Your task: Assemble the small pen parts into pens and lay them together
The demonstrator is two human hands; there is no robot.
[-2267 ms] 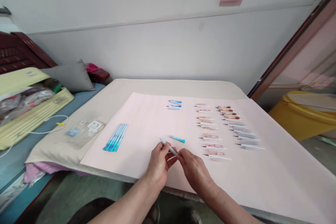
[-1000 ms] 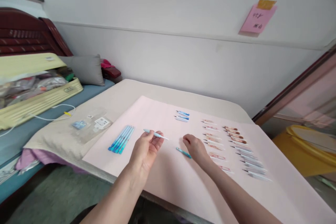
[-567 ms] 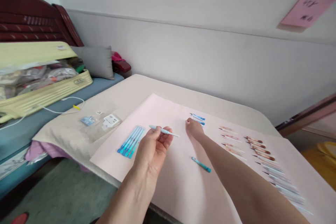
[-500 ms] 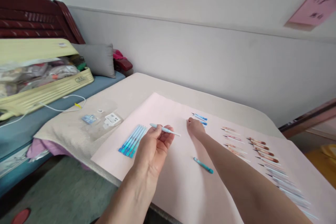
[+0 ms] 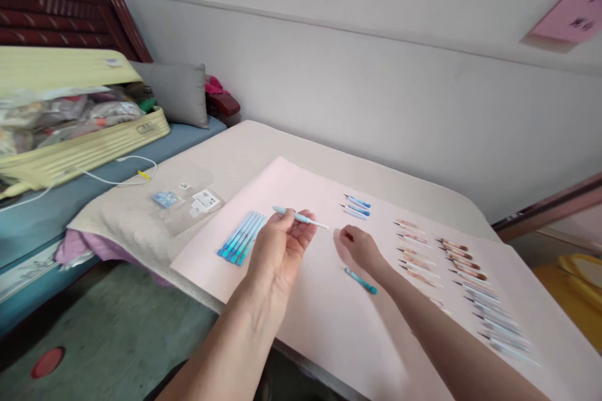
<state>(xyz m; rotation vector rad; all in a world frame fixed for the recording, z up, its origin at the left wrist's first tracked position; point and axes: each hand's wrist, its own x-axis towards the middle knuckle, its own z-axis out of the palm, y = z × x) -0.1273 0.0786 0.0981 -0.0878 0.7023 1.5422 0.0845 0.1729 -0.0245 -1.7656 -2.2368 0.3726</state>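
My left hand [image 5: 285, 244] is palm up and closed on a slim pale blue pen [image 5: 301, 217], its white end pointing right. My right hand [image 5: 361, 245] is just above the pink sheet, fingers curled in, and nothing shows in them. Just below it lies a short teal pen piece [image 5: 360, 281]. Beyond it are blue pens [image 5: 357, 207] with dark points. Left of my left hand, several blue and teal pens [image 5: 242, 238] lie side by side.
The pink sheet [image 5: 320, 326] covers much of the table. Rows of dark-tipped pens [image 5: 489, 301] lie at the right. Clear packaging [image 5: 192, 207] sits at the left, near a white cord [image 5: 113, 182]. A yellow suitcase [image 5: 84, 144] stands open on the bed.
My right hand has drawn back from the blue pens toward me, leaving them in view on the sheet. My left hand keeps the pale blue pen. The view has shifted slightly.
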